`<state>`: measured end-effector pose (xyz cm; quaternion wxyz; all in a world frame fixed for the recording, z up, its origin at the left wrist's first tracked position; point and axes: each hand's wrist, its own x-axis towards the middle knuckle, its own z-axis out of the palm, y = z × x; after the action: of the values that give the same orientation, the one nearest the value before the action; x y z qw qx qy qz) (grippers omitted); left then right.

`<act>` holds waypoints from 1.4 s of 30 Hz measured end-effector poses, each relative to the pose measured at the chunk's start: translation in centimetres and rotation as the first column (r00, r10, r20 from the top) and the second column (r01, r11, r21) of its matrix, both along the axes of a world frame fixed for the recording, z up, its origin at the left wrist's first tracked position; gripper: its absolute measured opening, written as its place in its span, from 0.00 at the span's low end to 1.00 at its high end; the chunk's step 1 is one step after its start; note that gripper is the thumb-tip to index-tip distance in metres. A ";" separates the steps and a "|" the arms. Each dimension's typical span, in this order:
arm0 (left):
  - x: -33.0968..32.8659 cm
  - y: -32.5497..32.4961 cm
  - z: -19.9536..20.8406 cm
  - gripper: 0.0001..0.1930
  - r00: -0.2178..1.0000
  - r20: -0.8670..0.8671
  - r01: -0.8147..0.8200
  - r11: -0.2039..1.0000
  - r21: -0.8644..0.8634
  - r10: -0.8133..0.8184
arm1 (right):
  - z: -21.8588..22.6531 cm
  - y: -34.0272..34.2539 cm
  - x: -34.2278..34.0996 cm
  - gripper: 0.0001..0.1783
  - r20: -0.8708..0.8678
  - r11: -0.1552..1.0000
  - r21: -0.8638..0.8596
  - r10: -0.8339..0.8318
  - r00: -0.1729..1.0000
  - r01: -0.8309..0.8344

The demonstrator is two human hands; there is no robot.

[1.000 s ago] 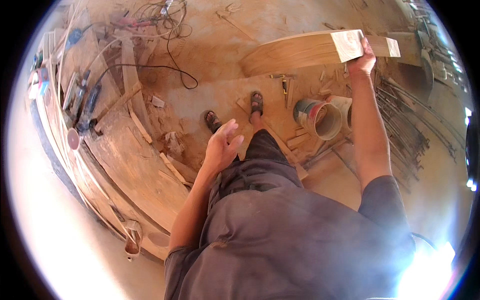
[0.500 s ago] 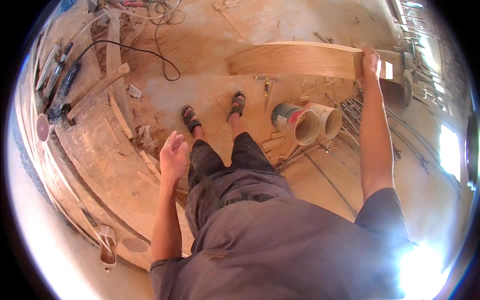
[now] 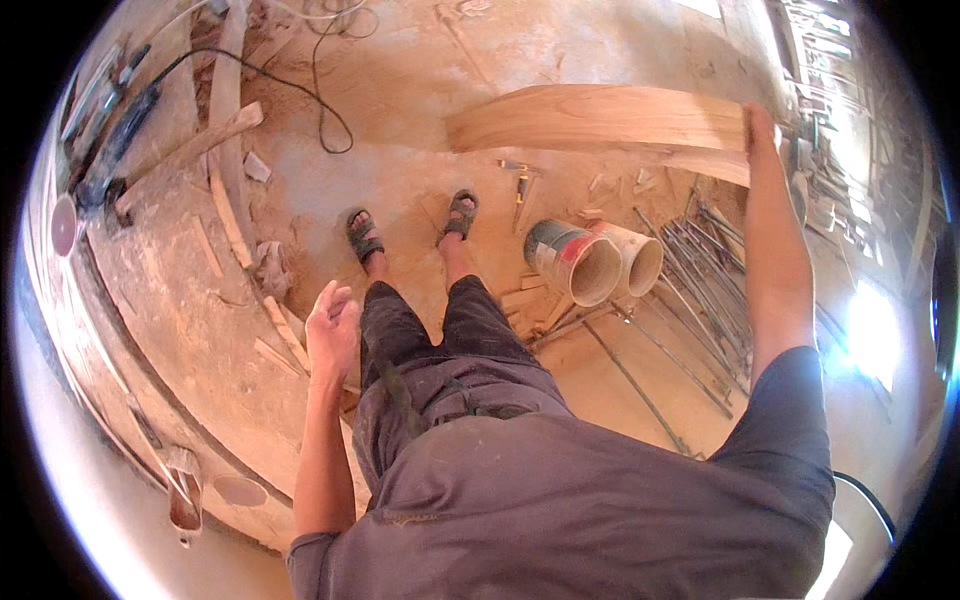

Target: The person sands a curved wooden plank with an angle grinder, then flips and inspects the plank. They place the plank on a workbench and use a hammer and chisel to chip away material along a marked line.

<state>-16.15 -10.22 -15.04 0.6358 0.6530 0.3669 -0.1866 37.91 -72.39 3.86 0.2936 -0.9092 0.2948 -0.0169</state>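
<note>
Right arm (image 3: 780, 262) outstretched, left hand (image 3: 332, 328) half-curled

Curved timber piece (image 3: 600, 115): pale honey-tan, darker wavy grain streaks. Shirt (image 3: 560, 510): plain dark purplish grey. Shorts (image 3: 395, 325): black. Sandals (image 3: 362, 238): dark grey-brown. Front bucket (image 3: 546, 246): dark grey-green, red patch, beige inside. Hammer handle (image 3: 520, 188): yellow and black. Cable (image 3: 270, 74): black. Rods (image 3: 700, 290): dark grey-brown. Floor (image 3: 400, 170): orange-brown, greyish blotches. Table (image 3: 170, 300): dusty tan. Round disc (image 3: 64, 225): dull reddish brown.
</note>
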 end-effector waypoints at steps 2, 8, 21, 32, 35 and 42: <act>-1.5 0.9 -0.7 0.29 0.999 -0.042 -0.017 0.999 0.038 0.019 | -0.4 -2.1 0.8 0.30 -0.006 0.999 0.024 -0.029 1.000 0.029; -4.1 1.2 -2.3 0.29 0.994 -0.072 -0.072 0.995 0.070 0.077 | -1.5 -1.1 0.9 0.31 0.083 0.993 0.013 -0.115 0.990 0.114; 6.5 -2.2 1.6 0.29 0.994 0.039 0.103 0.994 0.038 -0.105 | 0.7 3.5 -16.1 0.31 0.163 0.910 -0.359 0.280 0.946 -0.208; 15.7 -14.9 7.5 0.34 0.469 0.513 0.717 0.649 0.255 -0.719 | 4.8 10.9 -30.3 0.29 0.179 0.718 -0.345 0.683 0.708 -0.605; 18.5 -20.3 11.9 0.39 0.367 0.559 0.730 0.603 0.322 -0.743 | 5.1 12.5 -32.3 0.30 0.181 0.588 -0.385 0.804 0.566 -0.712; 23.6 -27.6 16.4 0.45 0.069 0.769 0.923 0.334 0.193 -0.635 | 4.2 14.5 -38.7 0.39 0.324 0.651 -0.300 0.757 0.568 -0.697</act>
<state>7.43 -37.81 1.39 0.6129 0.6273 -0.3889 -0.2820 -0.75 -57.89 8.02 0.2666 -0.9406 -0.1787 -0.1105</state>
